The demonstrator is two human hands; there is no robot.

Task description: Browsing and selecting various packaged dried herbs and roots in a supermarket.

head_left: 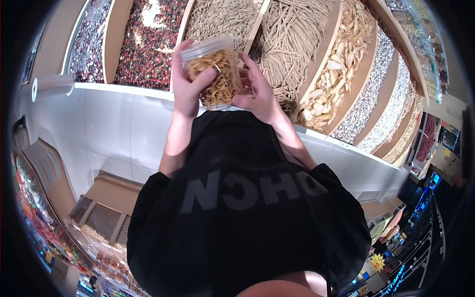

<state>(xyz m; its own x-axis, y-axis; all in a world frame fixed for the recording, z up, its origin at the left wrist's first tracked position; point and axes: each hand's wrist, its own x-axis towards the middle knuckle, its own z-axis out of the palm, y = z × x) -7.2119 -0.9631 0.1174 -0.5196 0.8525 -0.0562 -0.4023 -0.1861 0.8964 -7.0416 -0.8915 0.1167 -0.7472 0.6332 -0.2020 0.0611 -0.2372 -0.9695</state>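
Observation:
A clear plastic jar (221,88) with a clear lid (208,47) is held up over the front edge of the display bins. Yellow-brown dried strips fill it. My left hand (187,93) wraps its left side, thumb across the front and fingers partly hidden behind. From the right, my right hand (260,95) curves around the jar's side, with its thumb low near the base and its fingers higher up. The jar tilts slightly, lid end away from me.
Divided bins hold dark red and mixed dried goods (148,54), pale short pieces (222,22), long thin roots (292,49) and cream slices (341,59). A white front rim (123,90) borders them. A clear roll (52,88) hangs at the left corner. More goods bins (104,221) stand behind me, lower left.

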